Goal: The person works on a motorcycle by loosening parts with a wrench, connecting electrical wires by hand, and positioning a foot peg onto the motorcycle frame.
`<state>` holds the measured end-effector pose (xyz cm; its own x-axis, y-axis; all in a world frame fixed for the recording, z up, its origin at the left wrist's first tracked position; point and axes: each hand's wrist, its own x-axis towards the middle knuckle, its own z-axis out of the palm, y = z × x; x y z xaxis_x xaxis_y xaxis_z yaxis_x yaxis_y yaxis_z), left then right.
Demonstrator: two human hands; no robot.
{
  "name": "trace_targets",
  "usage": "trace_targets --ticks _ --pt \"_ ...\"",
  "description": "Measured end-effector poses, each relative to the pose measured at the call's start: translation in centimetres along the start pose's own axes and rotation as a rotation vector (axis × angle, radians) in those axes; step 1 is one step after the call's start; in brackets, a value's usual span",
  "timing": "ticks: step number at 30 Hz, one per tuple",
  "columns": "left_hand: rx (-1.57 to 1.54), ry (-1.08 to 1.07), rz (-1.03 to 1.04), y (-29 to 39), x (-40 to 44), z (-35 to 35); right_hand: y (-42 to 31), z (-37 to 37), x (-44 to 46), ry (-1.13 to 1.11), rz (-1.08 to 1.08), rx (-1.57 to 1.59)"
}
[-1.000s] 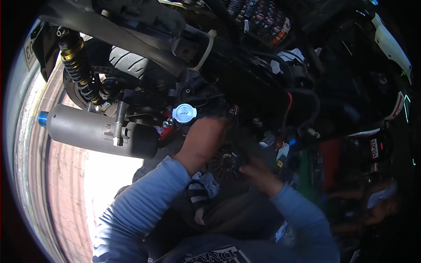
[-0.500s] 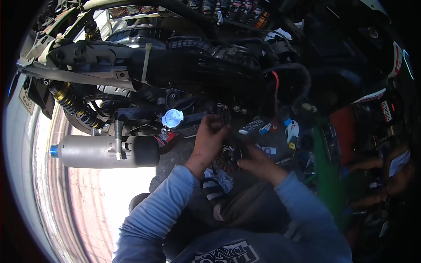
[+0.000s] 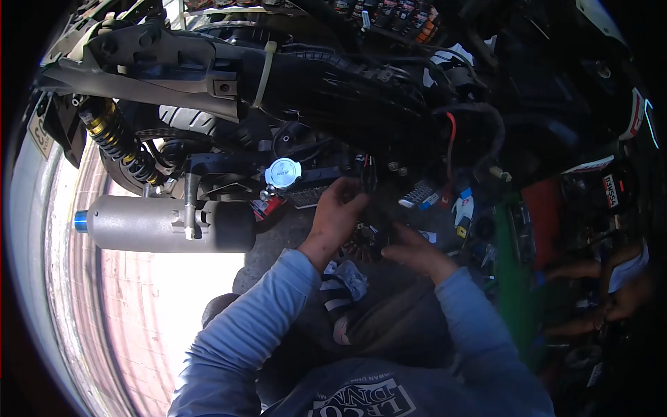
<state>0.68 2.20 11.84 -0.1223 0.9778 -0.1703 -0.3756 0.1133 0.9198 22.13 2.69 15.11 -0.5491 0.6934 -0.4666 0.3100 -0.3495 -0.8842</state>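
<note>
My left hand (image 3: 339, 214) has its fingers curled together beside dark wires (image 3: 368, 170) under the motorcycle body. What it pinches is lost in the shadow. Lower and to the right, my right hand (image 3: 415, 251) is closed with the thumb pointing left, around something dark that I cannot make out. Between and just below the hands is a round part with copper-coloured segments around its rim (image 3: 360, 249), like a stator, partly hidden. A round silver cover (image 3: 283, 173) is to the left of my left hand.
A grey exhaust muffler (image 3: 149, 222) and a yellow-black shock absorber (image 3: 114, 139) stand at left. A red cable (image 3: 453, 128) hangs at right, above small packages (image 3: 463, 208). A crumpled clear bag (image 3: 354, 279) lies below my hands. Another person's arms (image 3: 590, 271) are at far right.
The camera view has shifted a little, so the motorcycle's upper parts sit further right. Both hands keep nearly the same pose, close together around the dark area.
</note>
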Motion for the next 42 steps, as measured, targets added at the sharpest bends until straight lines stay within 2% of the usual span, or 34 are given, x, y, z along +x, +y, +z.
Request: trace_targets --ticks 9,15,19,25,29,32,34,39,42 --pt "0.023 -0.013 -0.008 0.6 -1.0 0.0 -0.9 0.9 0.2 0.109 0.019 -0.081" --pt "0.036 -0.050 0.070 -0.5 -0.4 -0.2 -0.1 0.9 0.8 0.019 0.044 0.064" --pt "-0.042 -0.078 0.110 -0.7 -0.3 -0.1 0.6 1.2 1.8 0.032 -0.082 -0.011" --pt "-0.045 -0.068 0.097 -0.3 -0.4 -0.2 1.3 1.1 1.9 0.066 -0.113 -0.069" --pt "0.006 -0.056 0.183 0.1 -0.6 -0.3 0.9 0.9 1.6 0.067 -0.224 -0.207" --pt "0.011 -0.055 0.148 0.6 -0.9 -0.5 -1.2 2.1 1.9 0.199 -0.217 -0.209" --pt "0.012 -0.058 0.118 0.9 -1.0 -0.4 -1.7 2.9 3.1 0.291 -0.413 -0.253" --pt "-0.102 -0.074 0.112 0.9 -1.0 -0.5 -3.1 6.0 4.0 0.559 -0.564 -0.357" --pt "-0.066 -0.090 0.121 0.9 -0.8 -0.8 -3.4 5.2 4.7 0.543 -0.631 -0.504"
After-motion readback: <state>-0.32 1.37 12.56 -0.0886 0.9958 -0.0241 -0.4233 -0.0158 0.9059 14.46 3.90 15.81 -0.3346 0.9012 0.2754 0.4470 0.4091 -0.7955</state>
